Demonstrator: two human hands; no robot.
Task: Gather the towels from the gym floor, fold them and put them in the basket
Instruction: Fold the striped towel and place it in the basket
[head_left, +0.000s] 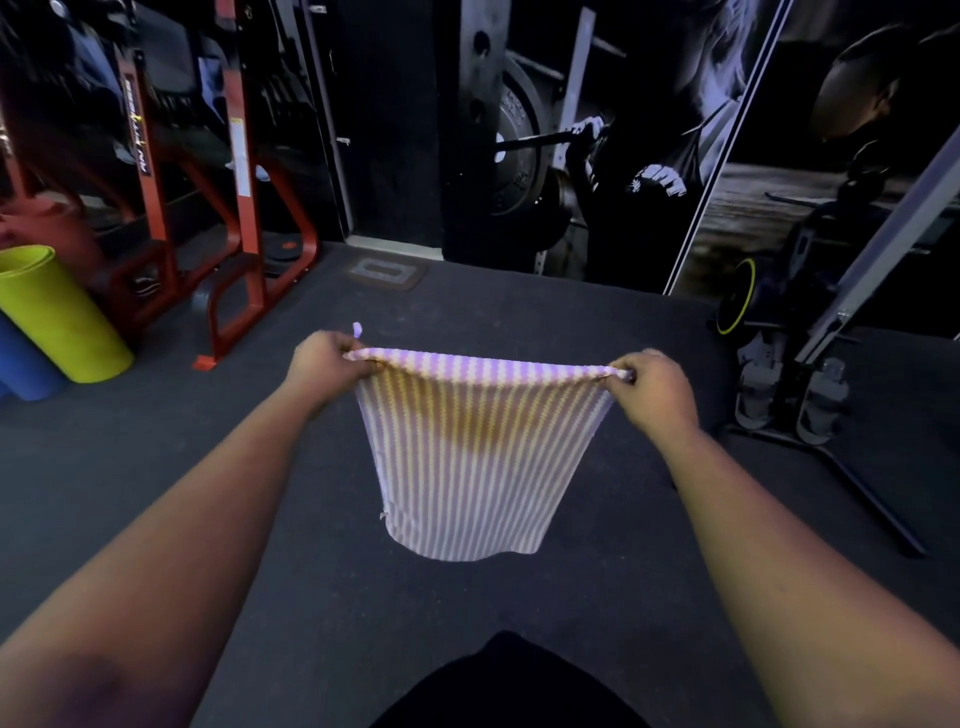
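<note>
The striped purple-and-white towel (470, 452) hung flat in the air above the dark floor (156, 467), stretched taut by its top corners, with its lower edge curling.

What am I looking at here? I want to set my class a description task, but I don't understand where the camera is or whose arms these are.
There is no machine: a person wears one wide-angle camera on the head, looking forward and down, so both arms reach into the picture from below. The left hand and right hand each pinch a top corner of a striped towel in their fingers, holding it stretched out so that it hangs above the dark gym floor. To the left stand a rolled yellow-green mat, a blue roll and a red metal frame. On the right is black exercise equipment. No basket is in view.
</note>
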